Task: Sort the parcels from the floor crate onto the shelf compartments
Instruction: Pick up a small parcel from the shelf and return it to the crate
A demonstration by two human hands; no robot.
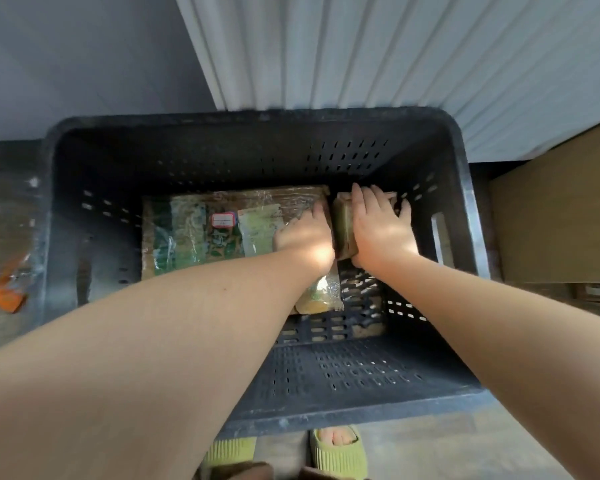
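Note:
A dark perforated plastic crate (84, 216) stands on the floor below me. A large flat parcel (194, 230), wrapped in clear tape with green print and a small red-edged label, lies on its bottom at the left. A small brown box parcel (343, 226) stands to its right. My left hand (305, 237) presses against the small parcel's left side. My right hand (378, 226) lies over its top and right side with fingers spread and curved round it. Another small wrapped parcel (321, 296) shows under my left forearm.
A white ribbed wall panel (395, 57) rises behind the crate. A brown cardboard surface (561, 220) stands to the right. Orange plastic scrap (7, 296) lies on the floor at the left. A foot in a green slipper (340, 452) shows at the crate's near edge.

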